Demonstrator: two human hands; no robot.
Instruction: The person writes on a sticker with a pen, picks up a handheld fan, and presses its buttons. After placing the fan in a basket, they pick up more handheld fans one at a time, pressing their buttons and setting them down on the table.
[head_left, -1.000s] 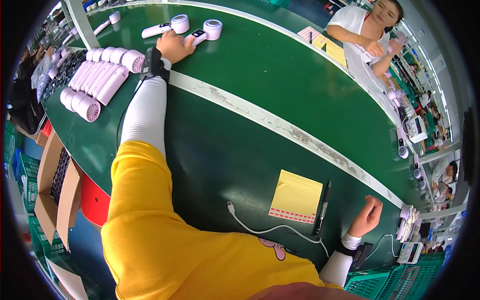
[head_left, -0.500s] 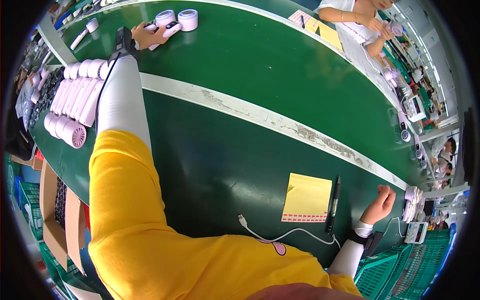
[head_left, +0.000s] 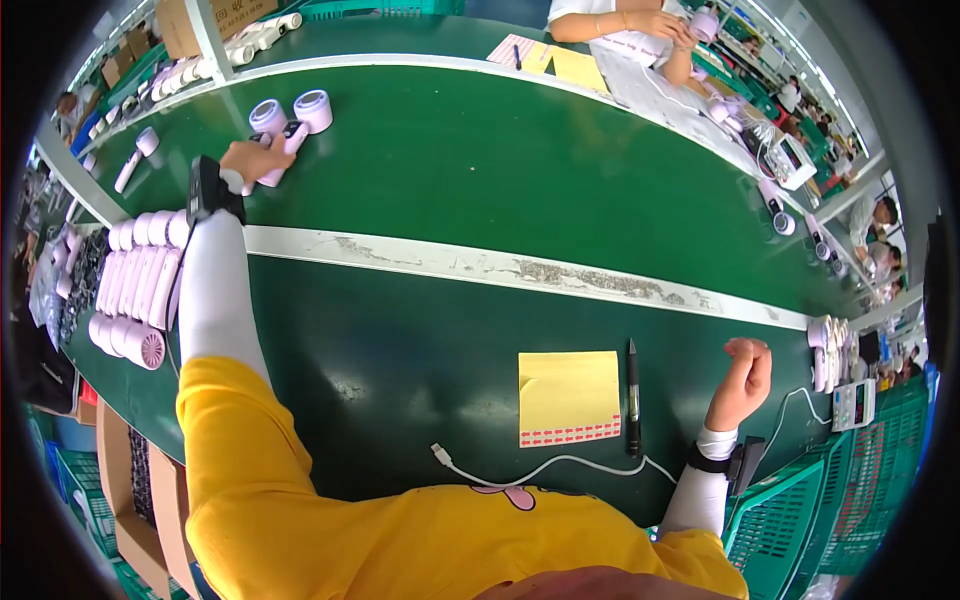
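Across the white strip (head_left: 440, 260) of the green bench (head_left: 420, 350), my left hand (head_left: 255, 160) lies over the handles of two lilac fans (head_left: 312, 112), their round heads side by side. My right hand (head_left: 742, 382) is loosely curled near the pen (head_left: 633, 400), yellow notepad (head_left: 570, 395) and white cable (head_left: 530, 470). More lilac fans stand in a packed row (head_left: 135, 285) beside my left sleeve (head_left: 217, 300).

lilac fans (head_left: 313, 112), green tabletop (head_left: 400, 340), yellow notepad (head_left: 568, 395)

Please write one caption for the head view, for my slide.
Left hand on two lilac devices, loosely curled right hand near a pen, at a green table.
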